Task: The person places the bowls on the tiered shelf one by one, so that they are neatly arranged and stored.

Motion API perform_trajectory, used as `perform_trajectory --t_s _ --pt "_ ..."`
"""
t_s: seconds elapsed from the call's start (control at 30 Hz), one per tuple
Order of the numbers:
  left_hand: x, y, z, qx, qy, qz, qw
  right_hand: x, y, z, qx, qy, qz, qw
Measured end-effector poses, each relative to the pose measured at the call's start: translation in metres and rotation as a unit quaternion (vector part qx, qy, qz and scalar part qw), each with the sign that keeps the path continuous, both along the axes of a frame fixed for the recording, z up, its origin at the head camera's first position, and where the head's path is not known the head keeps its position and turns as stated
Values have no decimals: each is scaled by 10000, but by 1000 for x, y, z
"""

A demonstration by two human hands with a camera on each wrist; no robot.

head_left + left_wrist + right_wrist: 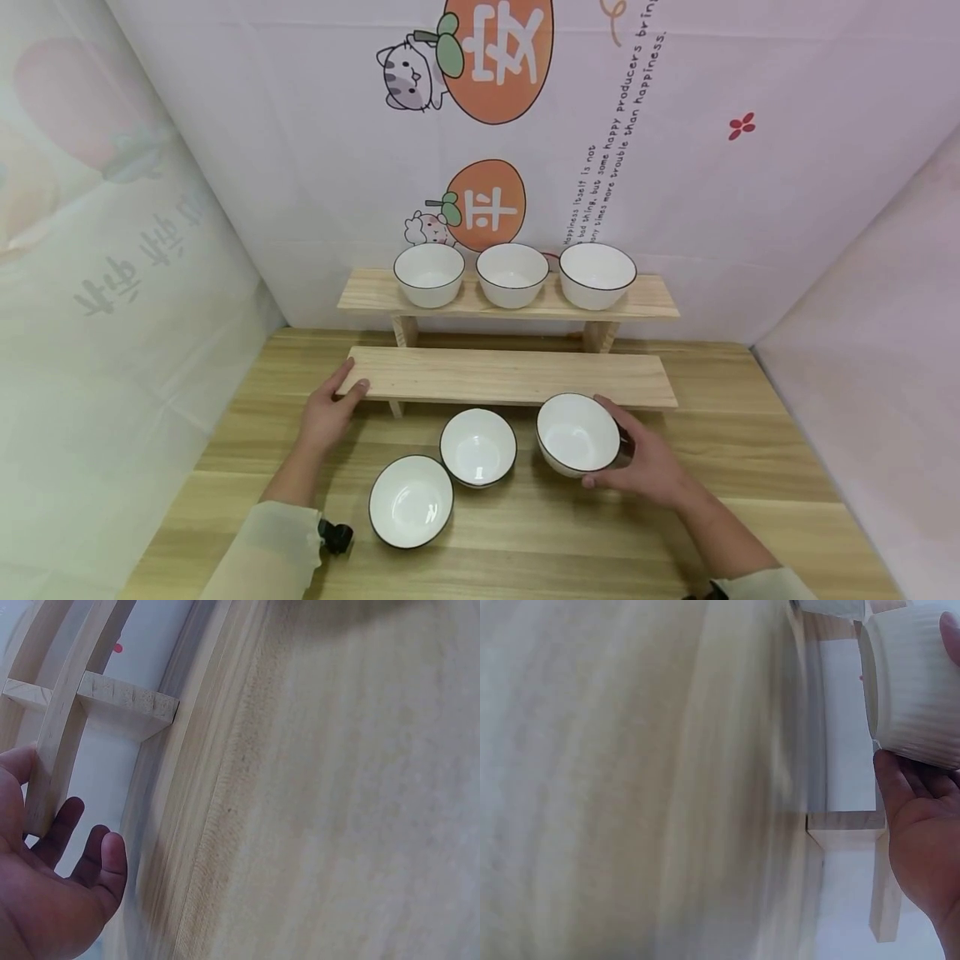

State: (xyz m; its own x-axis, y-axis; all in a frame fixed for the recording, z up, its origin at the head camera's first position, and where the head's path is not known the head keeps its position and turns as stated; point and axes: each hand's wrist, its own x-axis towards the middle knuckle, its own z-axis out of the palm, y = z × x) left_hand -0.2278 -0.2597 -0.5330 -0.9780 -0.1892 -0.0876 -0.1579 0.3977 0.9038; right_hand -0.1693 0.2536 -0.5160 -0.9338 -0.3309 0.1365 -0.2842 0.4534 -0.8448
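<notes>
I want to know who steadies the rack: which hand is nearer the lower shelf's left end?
Left. The left hand rests on the lower shelf at that end; the right hand holds a bowl by the shelf's right half.

I am looking at a pale wooden bench (pixel 525 533) filling the lower frame. A two-tier wooden shelf (pixel 510 375) is standing at center. A printed backdrop (pixel 675 167) with orange cartoon fruit is hanging behind, and plain fabric walls (pixel 90 292) are closing in left and right under soft light.
</notes>
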Motion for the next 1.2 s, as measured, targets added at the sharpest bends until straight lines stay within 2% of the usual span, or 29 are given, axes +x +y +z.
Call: perform_trajectory --t_s 0.27,0.6,0.9,1.2 --pt "-1 0 0 4 -18 5 10000 -6 4 16 -187 40 -96 9998" --pt "0 0 -1 75 50 -16 10000 -18 12 31 115 27 -376 9992" --pt "2 -1 -2 91 154 -131 9998 -28 14 37 216 -177 -629 9976" --pt "2 0 -2 23 141 -84 9999 -38 13 33 356 -229 -912 9949"
